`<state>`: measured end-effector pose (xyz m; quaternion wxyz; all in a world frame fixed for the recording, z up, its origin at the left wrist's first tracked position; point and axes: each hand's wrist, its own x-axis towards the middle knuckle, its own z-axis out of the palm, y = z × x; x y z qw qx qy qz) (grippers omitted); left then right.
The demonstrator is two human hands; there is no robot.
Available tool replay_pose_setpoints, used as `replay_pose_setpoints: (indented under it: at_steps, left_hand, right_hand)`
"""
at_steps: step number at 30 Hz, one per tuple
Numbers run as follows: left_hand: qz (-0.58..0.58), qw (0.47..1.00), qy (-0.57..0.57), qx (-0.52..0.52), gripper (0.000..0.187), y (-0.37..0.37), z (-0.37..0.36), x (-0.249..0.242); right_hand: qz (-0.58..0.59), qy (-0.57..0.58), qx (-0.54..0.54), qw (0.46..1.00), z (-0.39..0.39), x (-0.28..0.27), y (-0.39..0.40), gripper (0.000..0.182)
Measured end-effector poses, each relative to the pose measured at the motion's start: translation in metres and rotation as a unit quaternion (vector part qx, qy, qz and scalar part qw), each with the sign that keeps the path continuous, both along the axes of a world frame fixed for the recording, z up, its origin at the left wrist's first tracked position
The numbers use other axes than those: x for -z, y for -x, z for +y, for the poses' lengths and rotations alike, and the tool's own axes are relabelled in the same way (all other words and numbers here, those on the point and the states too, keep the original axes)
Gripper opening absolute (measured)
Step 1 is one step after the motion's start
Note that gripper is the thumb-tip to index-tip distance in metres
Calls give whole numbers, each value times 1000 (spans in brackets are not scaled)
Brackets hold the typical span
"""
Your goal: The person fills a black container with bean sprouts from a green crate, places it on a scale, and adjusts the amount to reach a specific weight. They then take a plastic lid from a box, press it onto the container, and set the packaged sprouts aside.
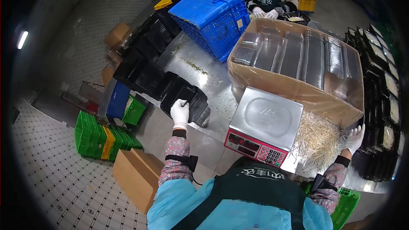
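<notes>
Leftward, glossy black nested trays point(187, 98) under hand point(180, 113).

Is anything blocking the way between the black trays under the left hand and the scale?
Nothing visible does. The left hand rests on the stack of black trays, and only bare metal table lies between it and the scale. The right hand touches the sprouts beyond.

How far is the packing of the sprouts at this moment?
Done: filled black trays stand stacked at the right. In hand: the left hand grips the stack of empty black trays, and the right hand touches the loose sprouts. Left: the scale is bare, and many sprouts lie unpacked.
</notes>
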<state>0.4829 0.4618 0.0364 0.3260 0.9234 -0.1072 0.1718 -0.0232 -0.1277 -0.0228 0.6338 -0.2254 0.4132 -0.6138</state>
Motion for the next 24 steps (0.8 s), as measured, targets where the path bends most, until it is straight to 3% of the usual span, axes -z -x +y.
replay_pose_setpoints:
  at_steps: [3,5,7,9,11,13,15,16,17,21,22,23,24]
  left_hand:
    - [-35,985,160,59,19,-6,-15,-33]
    - [-74,974,189,105,19,2,-56,-61]
    - [-47,950,246,183,13,30,-121,-87]
    - [52,894,333,296,11,77,-198,-105]
    - [17,860,214,464,12,126,-254,-103]
    - [43,740,180,647,16,185,-299,-87]
    - [85,668,68,736,20,242,-330,-61]
    - [93,641,29,761,21,255,-377,-25]
    - [47,605,23,794,22,281,-381,-1]
    - [19,564,-72,822,26,327,-424,60]
    - [-12,546,-84,834,41,333,-429,62]
    - [-81,578,-118,803,63,317,-471,105]
    - [-83,589,-132,793,80,331,-464,79]
  right_hand:
    - [31,32,-14,999,39,-29,-15,50]
    - [1,63,-40,997,27,4,6,51]
    - [3,46,15,999,59,-25,-8,48]
    - [5,24,50,998,91,-56,-12,50]
    - [5,46,87,995,129,-74,2,44]
    - [-34,87,112,989,163,-80,36,40]
    - [-10,112,153,982,210,-94,79,40]
    - [25,86,182,979,203,-97,98,40]
    - [55,124,220,966,241,-106,134,39]
    - [155,107,403,896,374,-124,261,38]
    - [177,94,440,875,409,-124,290,40]
    - [185,62,454,870,373,-51,299,42]
    - [209,49,477,852,408,-64,315,42]
